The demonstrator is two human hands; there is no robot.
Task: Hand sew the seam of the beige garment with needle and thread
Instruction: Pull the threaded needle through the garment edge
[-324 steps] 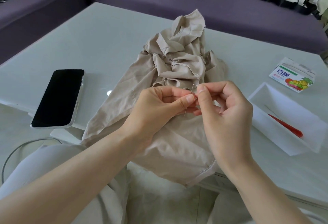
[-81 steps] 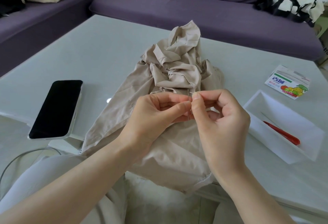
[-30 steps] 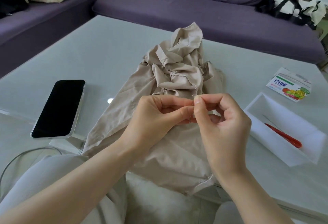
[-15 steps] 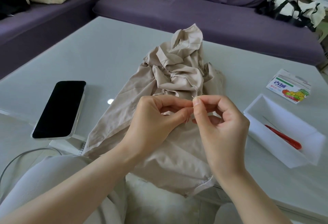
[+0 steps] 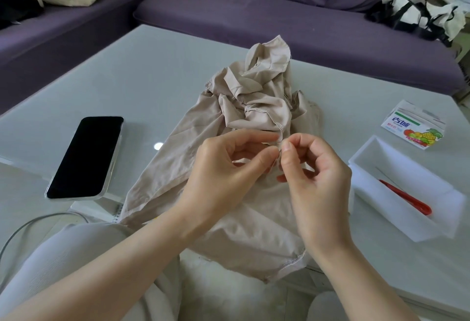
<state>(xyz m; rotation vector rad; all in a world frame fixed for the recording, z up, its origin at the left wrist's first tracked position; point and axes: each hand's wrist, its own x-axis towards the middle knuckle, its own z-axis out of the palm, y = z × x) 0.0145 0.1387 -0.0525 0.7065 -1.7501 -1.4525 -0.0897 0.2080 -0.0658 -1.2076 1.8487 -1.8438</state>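
Beige garment (image 5: 193, 140) pinched in left hand (image 5: 223, 168); right hand (image 5: 318, 175) curled alongside, grip unclear.

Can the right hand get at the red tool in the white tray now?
Probably yes: the red tool lies uncovered in the open white tray, close beside the right hand, with nothing between them.

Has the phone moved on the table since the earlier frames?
No. The phone lies in the same spot by the near edge of the table, left of the garment; only the camera view shifted.
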